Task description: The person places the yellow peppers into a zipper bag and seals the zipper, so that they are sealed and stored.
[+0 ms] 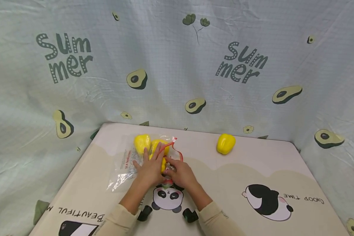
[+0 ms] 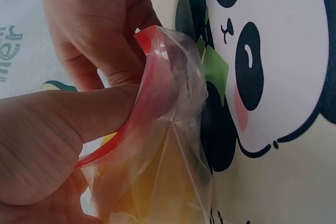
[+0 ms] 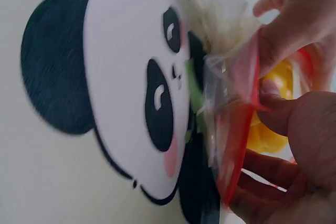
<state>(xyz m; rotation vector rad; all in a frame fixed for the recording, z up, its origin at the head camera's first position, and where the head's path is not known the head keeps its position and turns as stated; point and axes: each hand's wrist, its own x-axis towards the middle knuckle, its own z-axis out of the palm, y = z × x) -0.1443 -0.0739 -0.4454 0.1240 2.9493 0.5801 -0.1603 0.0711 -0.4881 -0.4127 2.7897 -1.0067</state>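
Observation:
A clear plastic zip bag (image 1: 121, 167) with a red edge lies on the table, with several yellow bell peppers in or at it. One bell pepper (image 1: 142, 143) sits at its far end, and another (image 1: 163, 165) shows between the hands near the red-edged mouth. My left hand (image 1: 149, 168) spreads its fingers over the bag and peppers; its thumb (image 2: 100, 111) presses against the red edge (image 2: 144, 95). Pinching the mouth's rim, my right hand (image 1: 181, 172) has its thumb (image 3: 278, 111) on one side and fingers on the other. The left fingertips are partly hidden in the wrist views.
Farther right, near the table's back edge, lies a loose yellow bell pepper (image 1: 225, 143). The table cover (image 1: 218, 196) bears printed pandas and words. A pale curtain (image 1: 165, 49) with avocado prints hangs behind and at both sides.

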